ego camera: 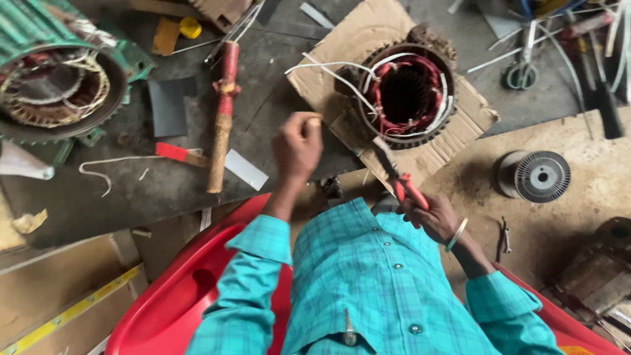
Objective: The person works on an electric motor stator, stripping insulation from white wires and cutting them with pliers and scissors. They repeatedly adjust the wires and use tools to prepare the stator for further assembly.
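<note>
So there's a motor stator (406,92) with red windings sitting on cardboard (368,39). Right hand (435,217) grips red-handled pliers (398,176), jaws pointing at it. Left hand (297,146) is fisted just beside, pinching something I can't make out.

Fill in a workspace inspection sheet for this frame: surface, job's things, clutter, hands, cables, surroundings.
Surface: dark bench, dirty, with a cardboard sheet on it.
Job's things: motor stator with red windings on the cardboard; red-handled pliers.
Clutter: red-wrapped stick, grey card, scissors, wire spool.
Hands: left hand closed in a fist above the bench; right hand grips the pliers.
Cables: white leads trail from the stator.
Surroundings: green motor far left; red plastic chair below.
</note>
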